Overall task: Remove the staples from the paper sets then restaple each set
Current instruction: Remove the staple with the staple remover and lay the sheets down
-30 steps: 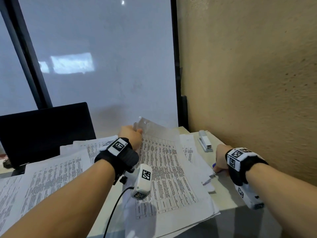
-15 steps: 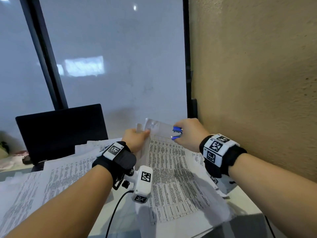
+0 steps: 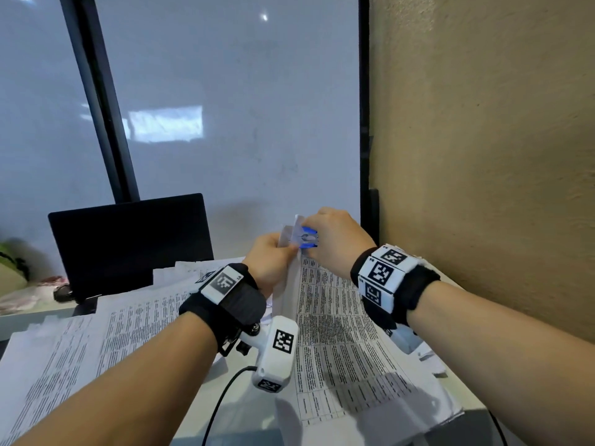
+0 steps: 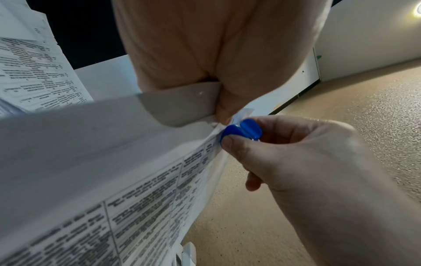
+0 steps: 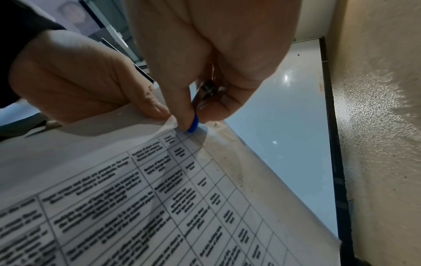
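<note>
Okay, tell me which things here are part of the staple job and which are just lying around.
In use:
- paper set, corner held up by the left hand
- blue staple remover, pinched in the right hand at that corner

Lying about:
- other printed sheets
- dark laptop screen

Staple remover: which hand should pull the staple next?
Right. The right hand already pinches the blue staple remover at the paper set's corner; the left hand holds that corner.
</note>
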Demonstrator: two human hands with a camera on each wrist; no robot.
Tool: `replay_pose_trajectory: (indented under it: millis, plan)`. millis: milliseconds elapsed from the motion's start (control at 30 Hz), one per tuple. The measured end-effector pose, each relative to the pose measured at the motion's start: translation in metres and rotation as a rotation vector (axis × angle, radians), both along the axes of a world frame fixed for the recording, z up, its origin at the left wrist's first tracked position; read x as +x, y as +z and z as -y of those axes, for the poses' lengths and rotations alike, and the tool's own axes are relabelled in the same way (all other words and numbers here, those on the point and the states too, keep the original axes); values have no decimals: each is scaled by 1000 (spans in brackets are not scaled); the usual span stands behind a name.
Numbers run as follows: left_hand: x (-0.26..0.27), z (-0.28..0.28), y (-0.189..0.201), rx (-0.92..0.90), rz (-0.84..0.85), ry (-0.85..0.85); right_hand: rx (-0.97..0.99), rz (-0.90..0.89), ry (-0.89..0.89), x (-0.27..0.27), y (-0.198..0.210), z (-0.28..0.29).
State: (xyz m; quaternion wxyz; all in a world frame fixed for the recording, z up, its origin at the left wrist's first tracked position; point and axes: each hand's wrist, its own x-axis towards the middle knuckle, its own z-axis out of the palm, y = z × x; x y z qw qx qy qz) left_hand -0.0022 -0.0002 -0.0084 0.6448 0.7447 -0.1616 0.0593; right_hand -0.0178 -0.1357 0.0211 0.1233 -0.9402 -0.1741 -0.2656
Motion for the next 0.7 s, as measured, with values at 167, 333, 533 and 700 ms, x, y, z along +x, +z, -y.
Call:
replay_pose_trajectory:
  millis: [167,333,533,700]
  plan:
    - [-2,-4,1,25,15,-51,10,11,-2,0,-2,-3]
    - [-1,-7,2,79,59,-35,-4,29,1,-1,-4,-8]
    - [-1,0,3,40,64,49,60,64,-17,0,-12,-8]
    - [-3,7,5,-23,56,83,266,15,4,3,-18,-9]
